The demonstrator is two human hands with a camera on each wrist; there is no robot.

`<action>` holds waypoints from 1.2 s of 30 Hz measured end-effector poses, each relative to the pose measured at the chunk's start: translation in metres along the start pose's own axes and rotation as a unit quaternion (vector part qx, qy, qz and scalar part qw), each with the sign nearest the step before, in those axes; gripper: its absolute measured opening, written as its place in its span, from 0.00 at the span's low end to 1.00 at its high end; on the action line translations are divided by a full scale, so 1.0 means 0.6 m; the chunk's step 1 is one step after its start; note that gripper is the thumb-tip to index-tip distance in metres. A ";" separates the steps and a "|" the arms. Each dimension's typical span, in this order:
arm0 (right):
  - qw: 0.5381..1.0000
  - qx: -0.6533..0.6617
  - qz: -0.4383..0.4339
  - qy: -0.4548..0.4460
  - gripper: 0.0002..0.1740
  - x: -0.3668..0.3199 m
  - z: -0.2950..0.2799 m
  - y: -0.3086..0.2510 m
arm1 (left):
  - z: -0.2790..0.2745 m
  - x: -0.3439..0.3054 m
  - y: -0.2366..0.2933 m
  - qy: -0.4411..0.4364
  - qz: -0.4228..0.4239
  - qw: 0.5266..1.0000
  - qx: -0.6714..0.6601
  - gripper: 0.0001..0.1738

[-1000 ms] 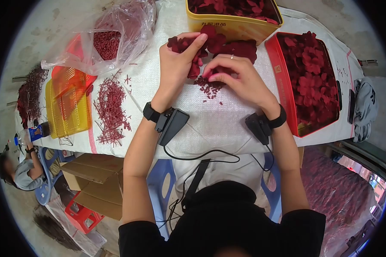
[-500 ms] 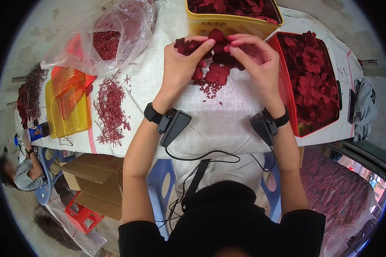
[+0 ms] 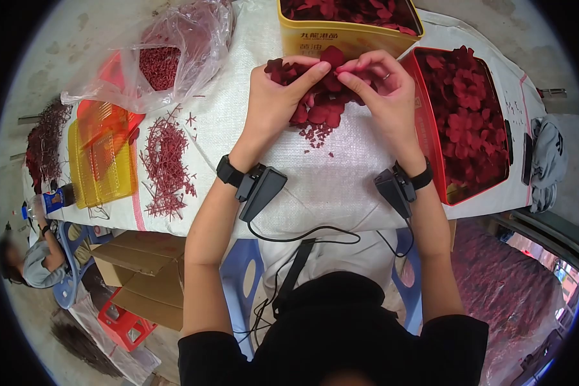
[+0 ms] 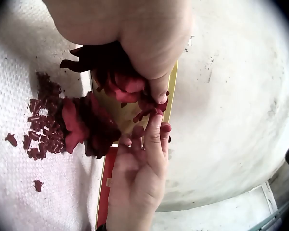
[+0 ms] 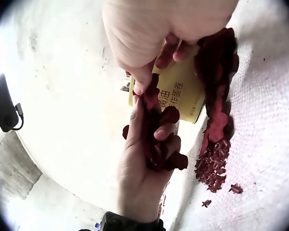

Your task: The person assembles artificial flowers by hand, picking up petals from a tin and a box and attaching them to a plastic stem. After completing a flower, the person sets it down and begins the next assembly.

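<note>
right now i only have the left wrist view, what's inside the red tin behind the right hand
Observer: From the head view, the red tin is heaped with dark red flowers.
Operator: and what's in the grip under my camera, the palm is hidden from me
Observer: The right wrist view shows the left hand with its fingers curled round a bunch of red petals.
Operator: any writing nearby
Observer: Yes, the right wrist view shows dark characters on the side of the yellow tin.
</note>
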State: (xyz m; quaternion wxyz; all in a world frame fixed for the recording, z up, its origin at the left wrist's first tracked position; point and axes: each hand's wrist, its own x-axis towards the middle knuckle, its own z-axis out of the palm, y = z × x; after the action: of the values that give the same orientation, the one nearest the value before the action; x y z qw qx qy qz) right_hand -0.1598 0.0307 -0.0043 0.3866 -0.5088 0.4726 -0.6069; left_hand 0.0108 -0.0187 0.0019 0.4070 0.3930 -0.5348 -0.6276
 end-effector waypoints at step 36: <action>0.999 -0.010 -0.029 0.015 0.17 0.000 0.012 0.004 | 0.004 -0.001 -0.008 -0.020 0.065 0.996 0.050 0.11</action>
State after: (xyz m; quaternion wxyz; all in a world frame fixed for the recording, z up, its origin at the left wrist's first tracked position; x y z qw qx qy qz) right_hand -0.1529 0.0287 -0.0063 0.3568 -0.5166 0.4697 -0.6207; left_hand 0.0085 -0.0167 -0.0027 0.4161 0.3642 -0.5982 -0.5800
